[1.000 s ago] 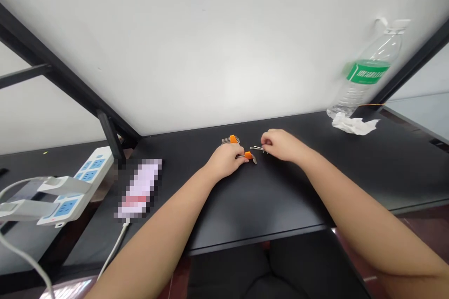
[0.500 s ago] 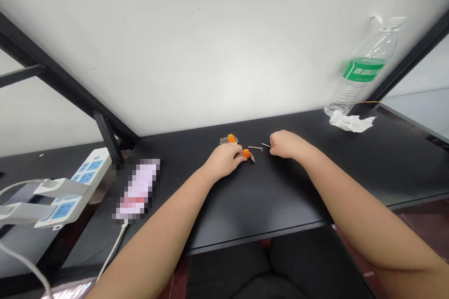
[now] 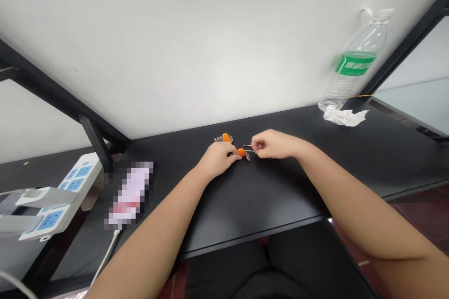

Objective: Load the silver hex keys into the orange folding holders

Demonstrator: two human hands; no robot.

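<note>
My left hand (image 3: 218,158) is closed on an orange hex key holder (image 3: 242,152), with the bent ends of several metal keys sticking out toward the right. My right hand (image 3: 269,144) pinches a thin hex key (image 3: 250,151), whose tip points left at the orange holder; whether it touches is too small to tell. A loose hex key (image 3: 246,145) lies on the table just behind it, partly covered by my right fingers. Beyond my left hand rests a second orange holder (image 3: 226,138) filled with hex keys.
On the black table (image 3: 259,196), a blurred-out phone (image 3: 131,191) with a cable lies at left. A white power strip (image 3: 75,187) with plugs is further left. A clear bottle (image 3: 354,65) and crumpled tissue (image 3: 345,116) are at back right, by the white wall (image 3: 210,46).
My right hand has moved left with its hex key, up to the orange holder, and now partly covers the loose key. My left hand keeps its hold. The view has shifted slightly.
</note>
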